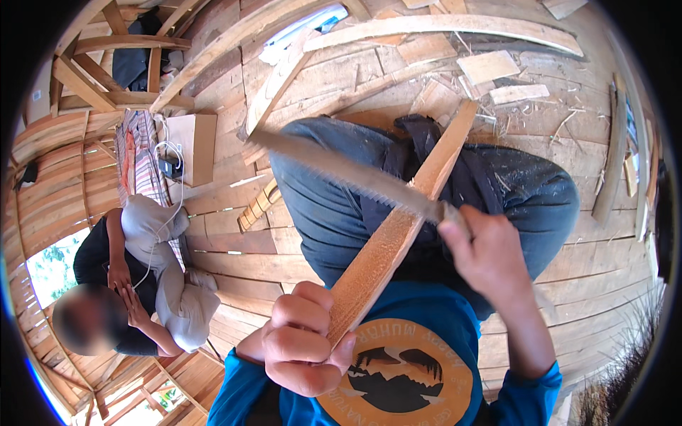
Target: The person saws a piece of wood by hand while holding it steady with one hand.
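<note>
A long wooden board (376,259) slants across my lap, its far end tapering between my knees. My left hand (302,341) is closed round its near end, close to my chest. In my right hand (490,248) is the handle of a handsaw (341,170). The saw's toothed blade lies across the upper face of the board and reaches out to the left over my jeans. Light sawdust marks the wood where blade and board meet. My fingers partly cover the saw's handle.
Planks, offcuts (489,67) and shavings litter the wooden floor ahead. A long curved plank (455,27) lies beyond them. To the left, another person (153,270) sits near a cardboard box (195,149) and a white cable. Long boards (612,156) lie at the right.
</note>
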Tool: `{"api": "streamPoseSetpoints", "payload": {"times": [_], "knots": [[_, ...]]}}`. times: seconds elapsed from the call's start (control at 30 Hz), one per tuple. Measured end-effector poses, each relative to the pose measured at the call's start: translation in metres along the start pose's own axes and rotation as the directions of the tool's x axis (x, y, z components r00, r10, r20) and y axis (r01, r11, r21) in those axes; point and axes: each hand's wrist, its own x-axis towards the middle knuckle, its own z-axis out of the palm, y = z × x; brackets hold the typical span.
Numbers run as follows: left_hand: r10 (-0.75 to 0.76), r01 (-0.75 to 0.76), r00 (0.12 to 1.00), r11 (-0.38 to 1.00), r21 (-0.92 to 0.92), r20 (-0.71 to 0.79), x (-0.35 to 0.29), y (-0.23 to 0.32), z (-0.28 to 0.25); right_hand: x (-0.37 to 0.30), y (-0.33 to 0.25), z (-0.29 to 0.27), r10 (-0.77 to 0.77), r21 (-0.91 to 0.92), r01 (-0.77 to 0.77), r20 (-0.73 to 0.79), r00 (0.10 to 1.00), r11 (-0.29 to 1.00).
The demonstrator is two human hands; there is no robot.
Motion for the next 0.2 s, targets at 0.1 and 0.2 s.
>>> {"api": "streamPoseSetpoints", "payload": {"times": [0.1,0.2], "knots": [[0.01,-0.01,1.0,1.0,0.018,0.0,0.003,-0.003,0.0,0.003,0.002,0.0,-0.015,-0.064,0.015,0.002,1.0,0.998],[0.003,-0.003,0.999,1.0,0.0,-0.034,0.002,-0.002,0.001,-0.005,-0.01,-0.002,-0.103,-0.045,0.105,0.033,0.994,0.993]]}}
